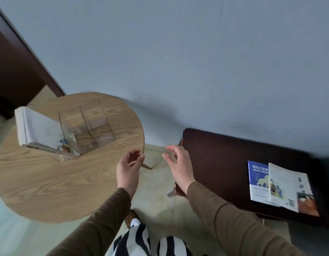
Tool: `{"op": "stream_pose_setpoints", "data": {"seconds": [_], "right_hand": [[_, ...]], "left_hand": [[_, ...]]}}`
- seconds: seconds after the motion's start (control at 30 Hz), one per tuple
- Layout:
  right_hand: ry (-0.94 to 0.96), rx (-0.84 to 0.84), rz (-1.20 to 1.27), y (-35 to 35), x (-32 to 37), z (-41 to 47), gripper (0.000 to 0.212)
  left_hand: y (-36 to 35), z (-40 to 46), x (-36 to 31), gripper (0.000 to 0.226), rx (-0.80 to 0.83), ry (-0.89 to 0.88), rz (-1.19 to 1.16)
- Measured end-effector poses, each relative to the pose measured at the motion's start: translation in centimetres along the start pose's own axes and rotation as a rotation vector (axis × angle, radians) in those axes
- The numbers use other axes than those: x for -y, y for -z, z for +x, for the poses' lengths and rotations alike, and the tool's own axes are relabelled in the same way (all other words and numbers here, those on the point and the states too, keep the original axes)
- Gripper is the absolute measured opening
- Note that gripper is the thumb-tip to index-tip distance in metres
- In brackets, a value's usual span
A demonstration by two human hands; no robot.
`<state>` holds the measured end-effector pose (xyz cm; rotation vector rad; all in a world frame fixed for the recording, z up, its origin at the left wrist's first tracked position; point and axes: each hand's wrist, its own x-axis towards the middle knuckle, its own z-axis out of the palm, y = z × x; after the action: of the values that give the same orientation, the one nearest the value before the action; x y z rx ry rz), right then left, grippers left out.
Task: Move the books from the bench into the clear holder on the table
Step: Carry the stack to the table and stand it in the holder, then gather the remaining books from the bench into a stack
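A clear holder (97, 124) with several slots stands on the round wooden table (49, 185). White books (42, 132) lean in its leftmost slot. On the dark bench (224, 163) at the right lie a blue book (257, 180) and a white book (287, 187) that partly overlaps it. My left hand (127, 169) hovers at the table's right edge, empty, fingers loosely curled. My right hand (179, 164) hangs between table and bench, fingers apart, holding nothing.
A pale blue wall runs behind the table and bench. Dark wooden furniture (16, 71) stands at the far left. The floor between table and bench is pale tile (160, 206). Striped trousers (141, 241) show at the bottom.
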<state>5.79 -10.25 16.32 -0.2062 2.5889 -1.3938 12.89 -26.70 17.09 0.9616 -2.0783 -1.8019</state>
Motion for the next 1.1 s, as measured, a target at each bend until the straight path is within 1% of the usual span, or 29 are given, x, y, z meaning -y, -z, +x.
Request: {"op": "stream_pose_setpoints", "data": {"seconds": [0.2,0.4,0.53,0.67,0.83,1.1], "right_hand": [[-0.099,-0.110,0.083,8.4,-7.2,-7.0,0.020],[-0.208,-0.218,0.135,17.9,-15.2,-13.3,0.019],[-0.285,-0.272,0.179,23.0,-18.9,-16.0,0.018],[-0.352,-0.325,0.200,26.7,-22.0,-17.5,0.018],[-0.434,-0.379,0.212,31.0,-25.5,-17.5,0.019],[-0.531,-0.401,0.173,37.8,-31.5,-14.1,0.015]], "left_hand": [[-7.7,-8.3,0.5,0.013,0.096,0.011,0.017],[-16.2,-18.1,0.9,0.011,0.139,0.044,-0.037],[-21.1,-21.8,1.8,0.010,0.216,0.060,-0.030],[-25.0,-23.7,2.0,0.009,0.291,0.074,0.027],[-30.7,-24.0,1.7,0.008,0.354,0.040,0.106],[-40.7,-23.2,1.3,0.007,0.437,0.070,0.154]]}}
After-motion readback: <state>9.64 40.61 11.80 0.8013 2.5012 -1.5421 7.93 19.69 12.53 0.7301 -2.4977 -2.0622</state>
